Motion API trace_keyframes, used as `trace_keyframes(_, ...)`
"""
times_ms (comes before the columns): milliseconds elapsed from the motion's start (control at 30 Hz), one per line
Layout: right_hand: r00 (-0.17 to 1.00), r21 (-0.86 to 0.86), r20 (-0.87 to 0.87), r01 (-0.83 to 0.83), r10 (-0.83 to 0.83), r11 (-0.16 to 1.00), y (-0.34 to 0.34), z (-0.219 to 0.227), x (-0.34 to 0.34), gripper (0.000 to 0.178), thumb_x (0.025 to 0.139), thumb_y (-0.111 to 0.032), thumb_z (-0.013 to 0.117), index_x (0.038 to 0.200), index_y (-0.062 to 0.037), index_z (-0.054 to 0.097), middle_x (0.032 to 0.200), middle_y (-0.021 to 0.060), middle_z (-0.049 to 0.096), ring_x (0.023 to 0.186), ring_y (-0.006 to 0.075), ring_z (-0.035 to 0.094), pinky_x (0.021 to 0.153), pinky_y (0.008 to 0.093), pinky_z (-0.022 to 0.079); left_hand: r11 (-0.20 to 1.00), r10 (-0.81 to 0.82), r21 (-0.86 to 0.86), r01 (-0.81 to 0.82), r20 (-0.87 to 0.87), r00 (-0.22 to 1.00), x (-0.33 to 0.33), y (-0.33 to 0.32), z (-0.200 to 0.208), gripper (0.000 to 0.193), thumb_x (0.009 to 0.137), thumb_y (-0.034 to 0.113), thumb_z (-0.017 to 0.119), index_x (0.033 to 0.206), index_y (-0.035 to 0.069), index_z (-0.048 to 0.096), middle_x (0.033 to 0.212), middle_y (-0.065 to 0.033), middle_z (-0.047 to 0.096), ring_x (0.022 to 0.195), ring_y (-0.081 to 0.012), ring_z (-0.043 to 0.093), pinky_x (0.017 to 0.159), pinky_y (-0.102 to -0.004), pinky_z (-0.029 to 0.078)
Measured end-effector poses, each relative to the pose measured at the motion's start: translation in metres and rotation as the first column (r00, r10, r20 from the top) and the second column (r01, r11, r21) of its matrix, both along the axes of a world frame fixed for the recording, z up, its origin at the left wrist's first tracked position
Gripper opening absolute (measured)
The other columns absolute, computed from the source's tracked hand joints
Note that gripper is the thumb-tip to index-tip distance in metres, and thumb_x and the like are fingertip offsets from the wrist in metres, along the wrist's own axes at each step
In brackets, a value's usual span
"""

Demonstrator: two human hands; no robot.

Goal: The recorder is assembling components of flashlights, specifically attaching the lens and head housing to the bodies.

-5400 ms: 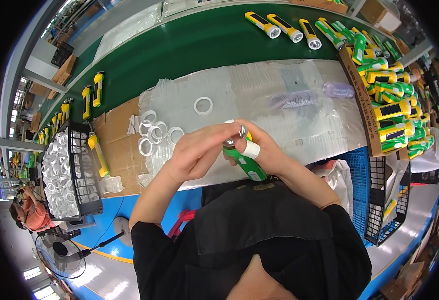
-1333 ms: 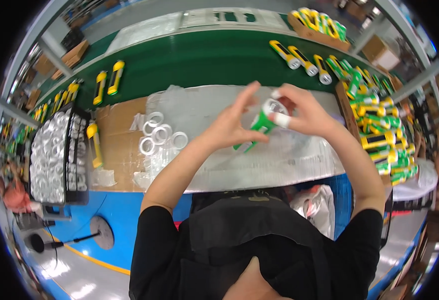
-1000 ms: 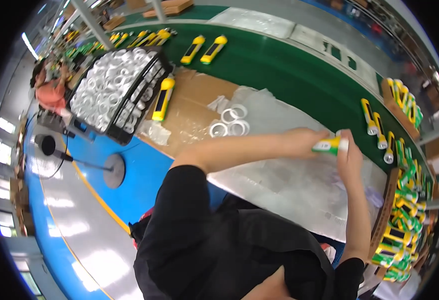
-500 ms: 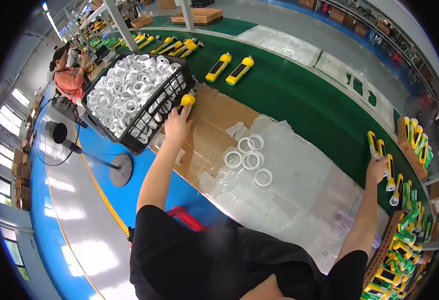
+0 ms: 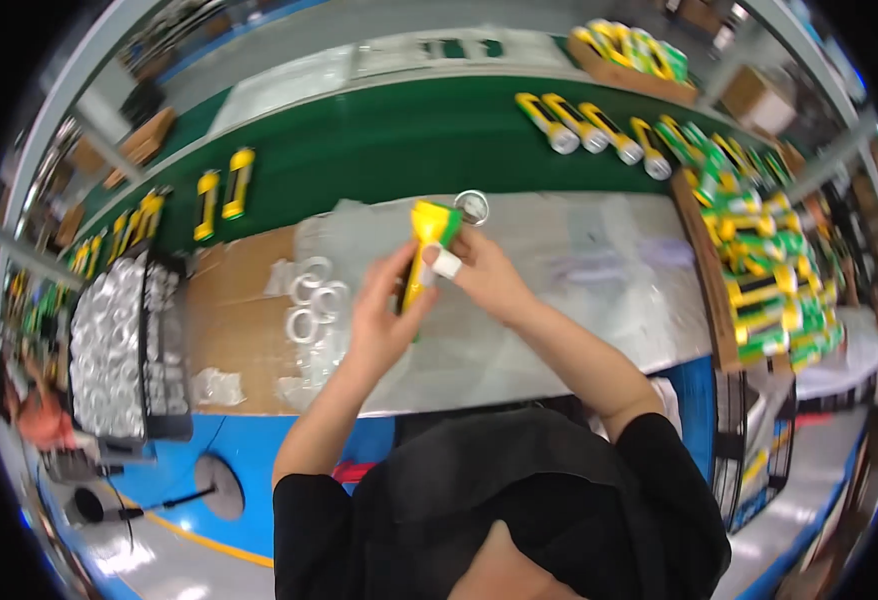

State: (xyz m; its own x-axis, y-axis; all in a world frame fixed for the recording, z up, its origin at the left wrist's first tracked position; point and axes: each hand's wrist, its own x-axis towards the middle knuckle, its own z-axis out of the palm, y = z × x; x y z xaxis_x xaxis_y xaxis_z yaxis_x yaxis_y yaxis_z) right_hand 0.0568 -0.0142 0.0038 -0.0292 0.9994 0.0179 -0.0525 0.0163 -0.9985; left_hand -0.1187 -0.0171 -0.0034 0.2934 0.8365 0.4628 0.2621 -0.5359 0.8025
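Over the middle of the table both my hands are close together. My left hand is closed around a yellow and green flashlight, its wide yellow end pointing up and away from me. My right hand, with a white wrap on the thumb, is closed beside it. A round silver lens end sticks out past the right fingers; it looks like a second flashlight, its body hidden by that hand. Left of my left hand, several white rings lie loose on the plastic-covered tabletop.
A black crate full of white rings stands at the left. Yellow flashlights lie along the green belt. At the right, a cardboard box holds piled yellow and green flashlights. A fan base stands on the floor.
My hands came together from opposite ends of the table, each bringing a flashlight to the middle. My view has turned to the right.
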Motion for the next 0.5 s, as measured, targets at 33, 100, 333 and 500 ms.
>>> trace_keyframes(33,0.992,0.0,-0.099,0.075,-0.075,0.997,-0.013,0.003,0.009,0.048,0.092,-0.027,0.066,0.128,0.0008,0.052,0.108,0.0116,0.065,0.102,0.0182,0.061,0.093,0.0335,0.048,0.995,-0.061,0.083,0.06,0.008,0.998,0.021,-0.013,0.002,0.053,0.08,0.004,0.076,0.129,0.007,0.057,0.119,-0.0132,0.06,0.102,-0.0207,0.062,0.076,-0.0309,0.053)
trace_keyframes(100,0.965,-0.011,-0.2,0.174,-0.172,0.985,-0.039,0.003,0.032,0.049,0.091,-0.026,0.067,0.128,0.0013,0.05,0.108,0.0138,0.064,0.103,0.0199,0.062,0.094,0.0339,0.047,0.978,-0.195,0.058,0.198,-0.051,0.979,0.037,-0.026,0.002,0.048,0.083,0.004,0.074,0.128,0.006,0.056,0.119,-0.0118,0.061,0.102,-0.0214,0.063,0.079,-0.0323,0.055)
trace_keyframes(333,0.961,0.015,-0.256,-0.105,0.105,0.994,-0.128,-0.008,0.072,0.058,0.087,-0.021,0.068,0.135,-0.0041,0.041,0.106,0.0105,0.062,0.092,0.0194,0.063,0.086,0.0361,0.05,0.595,0.001,-0.583,0.553,0.688,0.726,0.113,-0.027,0.003,0.029,0.101,0.022,0.054,0.123,0.004,0.059,0.108,-0.0101,0.066,0.094,-0.0193,0.065,0.079,-0.0309,0.055)
trace_keyframes(500,0.959,-0.18,-0.241,-0.193,0.147,0.964,-0.148,-0.019,0.072,0.058,0.091,-0.027,0.069,0.135,-0.0038,0.04,0.102,0.0078,0.062,0.092,0.0168,0.062,0.085,0.0337,0.049,0.83,-0.329,-0.287,0.479,0.441,0.835,0.114,-0.031,-0.011,0.047,0.105,0.04,0.041,0.116,0.0,0.062,0.096,-0.011,0.066,0.084,-0.0164,0.062,0.075,-0.0299,0.052)
